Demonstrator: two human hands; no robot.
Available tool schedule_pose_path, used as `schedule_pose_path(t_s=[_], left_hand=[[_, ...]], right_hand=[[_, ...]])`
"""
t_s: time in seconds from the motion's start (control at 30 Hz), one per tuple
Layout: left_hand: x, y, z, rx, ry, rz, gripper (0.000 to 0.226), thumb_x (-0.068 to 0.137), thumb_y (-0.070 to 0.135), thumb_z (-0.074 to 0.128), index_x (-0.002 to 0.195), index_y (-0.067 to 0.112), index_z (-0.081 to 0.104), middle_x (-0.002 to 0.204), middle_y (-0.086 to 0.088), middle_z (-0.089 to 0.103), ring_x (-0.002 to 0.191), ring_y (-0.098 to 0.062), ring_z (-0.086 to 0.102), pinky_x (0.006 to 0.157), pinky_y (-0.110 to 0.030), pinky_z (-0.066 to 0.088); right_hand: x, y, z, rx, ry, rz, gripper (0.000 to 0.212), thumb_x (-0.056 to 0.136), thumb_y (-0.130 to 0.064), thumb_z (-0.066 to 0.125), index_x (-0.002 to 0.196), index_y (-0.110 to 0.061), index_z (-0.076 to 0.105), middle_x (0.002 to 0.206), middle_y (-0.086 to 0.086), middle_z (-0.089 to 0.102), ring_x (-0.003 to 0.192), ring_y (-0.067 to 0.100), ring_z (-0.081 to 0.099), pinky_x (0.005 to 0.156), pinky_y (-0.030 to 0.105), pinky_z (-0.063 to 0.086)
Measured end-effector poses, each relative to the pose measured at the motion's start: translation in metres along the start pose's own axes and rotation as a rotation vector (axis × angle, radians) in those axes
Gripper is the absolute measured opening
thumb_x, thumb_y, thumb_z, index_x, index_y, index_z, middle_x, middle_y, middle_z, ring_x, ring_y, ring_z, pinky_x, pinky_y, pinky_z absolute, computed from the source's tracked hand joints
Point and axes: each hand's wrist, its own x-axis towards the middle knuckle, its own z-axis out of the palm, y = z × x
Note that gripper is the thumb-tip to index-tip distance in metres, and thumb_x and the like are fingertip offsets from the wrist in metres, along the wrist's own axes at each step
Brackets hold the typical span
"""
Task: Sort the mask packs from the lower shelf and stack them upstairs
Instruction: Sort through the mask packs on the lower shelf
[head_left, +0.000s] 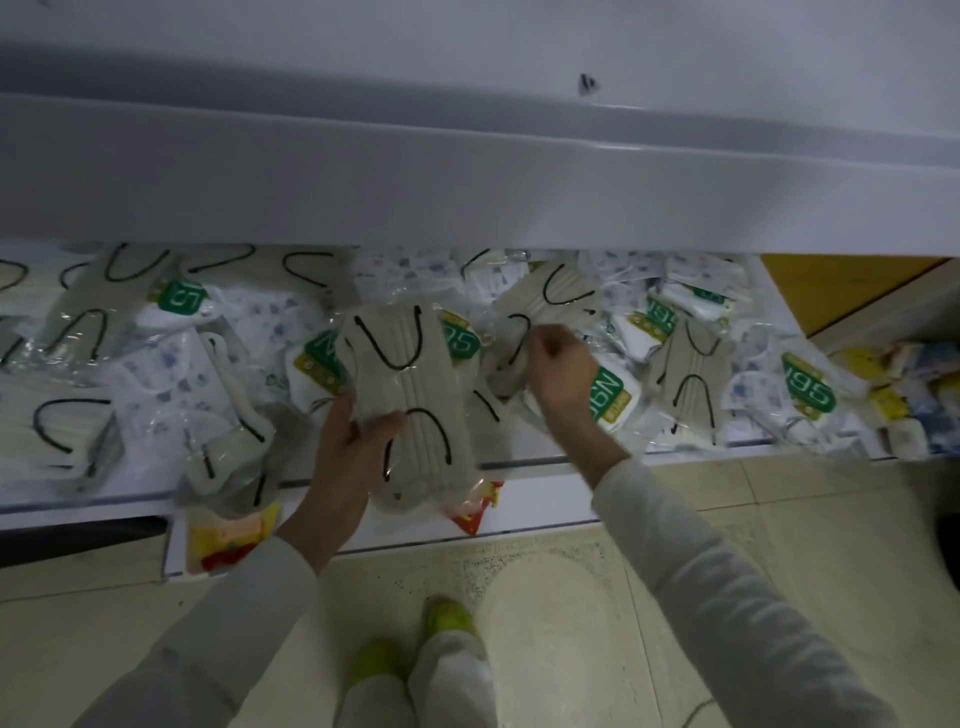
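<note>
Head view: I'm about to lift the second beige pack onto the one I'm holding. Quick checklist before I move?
1. Left hand grips beige clear-wrapped mask pack with black loops: ok.
2. Right hand pinches second beige pack: ok.
3. Both packs the same kind: ok.
4. Second beige pack free of the green-labelled white packs crowding it: cannot tell.
5. Room on white upper shelf: cannot tell, only its front edge shows.
</note>
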Motion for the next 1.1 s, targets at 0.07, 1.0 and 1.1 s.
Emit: schedule_pose_path(t_s=[0.07, 1.0, 1.1], left_hand=[[0.002, -0.001, -0.001, -0.017, 0.012, -0.011, 0.043, 0.088, 0.000, 0.057, 0.128, 0.017, 0.053, 0.110, -0.004, 0.067, 0.099, -0.020, 0.066, 0.075, -0.037, 0.058], [-0.006, 0.004, 0.004, 0.032, -0.039, 0.035, 0.047, 0.090, 0.002, 0.054, 0.132, 0.023, 0.050, 0.113, -0.004, 0.066, 0.100, -0.018, 0.065, 0.082, -0.038, 0.055], [-0.011, 0.008, 0.000, 0.056, -0.036, 0.031, 0.042, 0.092, 0.003, 0.052, 0.127, 0.027, 0.053, 0.105, 0.001, 0.068, 0.088, -0.010, 0.067, 0.078, -0.031, 0.057]], right_hand=[[0.044, 0.014, -0.006, -0.015, 0.019, 0.216, 0.023, 0.092, -0.020, 0.051, 0.098, -0.001, 0.063, 0.105, 0.020, 0.067, 0.102, 0.031, 0.062, 0.083, 0.030, 0.045], [0.041, 0.007, -0.084, 0.714, -0.215, -0.001, 0.021, 0.092, -0.007, 0.056, 0.077, -0.020, 0.051, 0.068, -0.004, 0.050, 0.062, 0.011, 0.048, 0.055, 0.022, 0.043], [0.009, -0.002, -0.089, 0.625, -0.442, -0.011, 0.014, 0.092, -0.006, 0.058, 0.089, -0.019, 0.055, 0.053, -0.012, 0.051, 0.047, 0.001, 0.046, 0.045, 0.016, 0.039]])
